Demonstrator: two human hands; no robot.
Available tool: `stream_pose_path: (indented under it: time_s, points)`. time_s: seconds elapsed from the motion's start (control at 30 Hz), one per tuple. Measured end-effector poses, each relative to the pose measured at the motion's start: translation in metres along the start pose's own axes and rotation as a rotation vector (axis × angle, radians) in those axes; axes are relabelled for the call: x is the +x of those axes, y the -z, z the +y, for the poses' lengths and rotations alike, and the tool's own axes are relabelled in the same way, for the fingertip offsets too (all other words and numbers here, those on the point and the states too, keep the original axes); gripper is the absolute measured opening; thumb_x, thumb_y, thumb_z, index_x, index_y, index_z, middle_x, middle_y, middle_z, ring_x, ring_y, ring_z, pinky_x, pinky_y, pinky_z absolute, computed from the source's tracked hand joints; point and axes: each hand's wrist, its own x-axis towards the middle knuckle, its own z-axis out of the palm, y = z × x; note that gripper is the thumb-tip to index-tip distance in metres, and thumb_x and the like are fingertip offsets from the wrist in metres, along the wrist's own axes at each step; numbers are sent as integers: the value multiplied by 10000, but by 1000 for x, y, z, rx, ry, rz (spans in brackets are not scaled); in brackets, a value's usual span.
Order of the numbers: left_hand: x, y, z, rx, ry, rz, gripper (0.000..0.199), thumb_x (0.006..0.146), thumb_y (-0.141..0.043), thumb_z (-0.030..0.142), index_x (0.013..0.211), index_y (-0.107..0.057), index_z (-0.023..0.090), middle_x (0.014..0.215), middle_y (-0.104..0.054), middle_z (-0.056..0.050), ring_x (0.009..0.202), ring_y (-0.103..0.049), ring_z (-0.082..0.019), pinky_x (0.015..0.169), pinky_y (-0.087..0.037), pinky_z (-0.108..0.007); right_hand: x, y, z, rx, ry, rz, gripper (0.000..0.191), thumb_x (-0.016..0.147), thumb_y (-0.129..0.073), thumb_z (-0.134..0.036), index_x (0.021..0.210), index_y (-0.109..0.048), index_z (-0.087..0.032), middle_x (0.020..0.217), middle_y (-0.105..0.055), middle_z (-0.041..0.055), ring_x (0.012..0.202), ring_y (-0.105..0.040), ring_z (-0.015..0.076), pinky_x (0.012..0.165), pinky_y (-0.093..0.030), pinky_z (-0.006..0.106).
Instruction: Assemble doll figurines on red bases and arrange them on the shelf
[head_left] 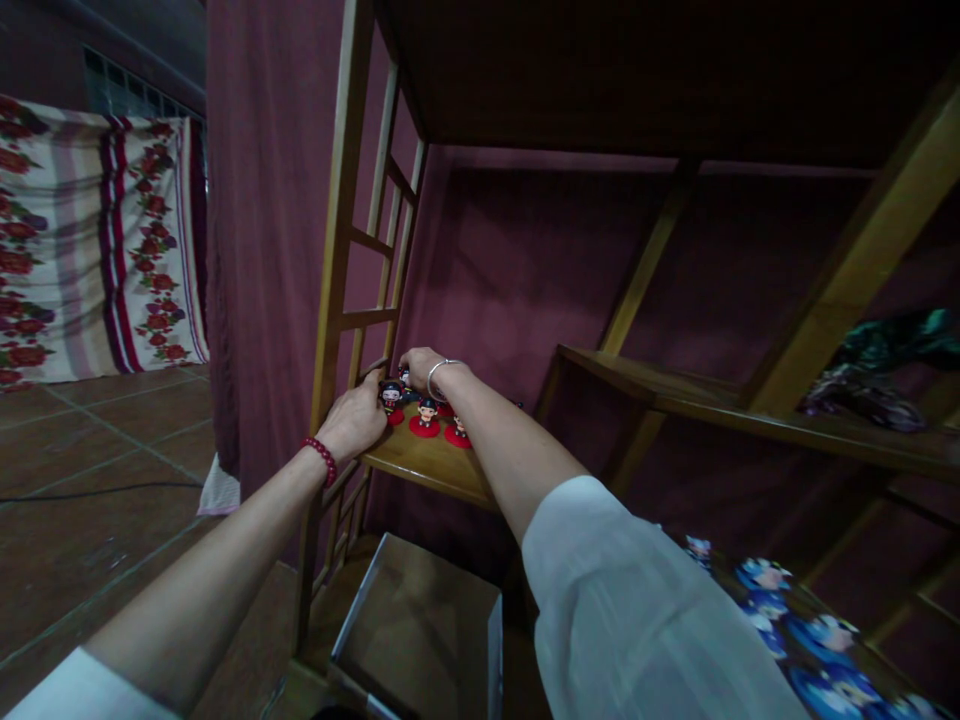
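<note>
My left hand [351, 418] presses against the wooden ladder-like side frame [339, 250] of a shelf unit, with its fingers by a rung and a red bead bracelet on the wrist. My right hand [424, 368] curves over the back of a group of small bobblehead figurines on round red bases, one figurine [427, 412] standing in front of it. Another figurine [391, 397] stands between my hands. They all stand on a wooden shelf [427, 465]. My fingers hide the rearmost figurines, so any grip is unclear.
An open cardboard box [416, 630] sits below the shelf. At lower right lies a sheet printed with blue cartoon heads [817, 640]. Crumpled dark green cloth [877, 375] rests on a further shelf [750, 410]. Maroon cloth lines the unit; a floral sheet [97, 250] hangs beyond a tiled floor [97, 500].
</note>
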Motion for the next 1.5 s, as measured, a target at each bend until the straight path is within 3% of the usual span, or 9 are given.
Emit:
stream_pose_path:
  time_s: [0.57, 1.13, 1.5]
  points:
    - [0, 1, 1, 44, -10, -10, 545, 771, -347, 184, 1312, -284, 172, 976, -647, -105, 882, -611, -250, 704, -442, -303, 0, -2, -1, 38, -19, -12, 381, 648, -624, -142, 1024, -616, -201, 1050, -635, 70, 978, -580, 184, 795, -439, 204]
    - [1, -1, -1, 61, -12, -3, 514, 778, -373, 220, 1288, -328, 166, 1001, -641, -107, 901, -610, -235, 717, -445, -284, -3, 13, 1, 13, -98, -51, 493, 617, -627, -88, 1101, -580, -169, 1108, -609, 85, 1035, -554, 185, 863, -416, 212]
    - [-4, -1, 0, 87, -30, 41, 494, 761, -347, 147, 1254, -374, 153, 958, -653, -103, 866, -622, -223, 731, -461, -280, -40, 41, 8, 10, -198, 88, 479, 665, -575, -59, 1133, -553, -164, 1153, -573, 117, 1090, -513, 227, 893, -417, 297]
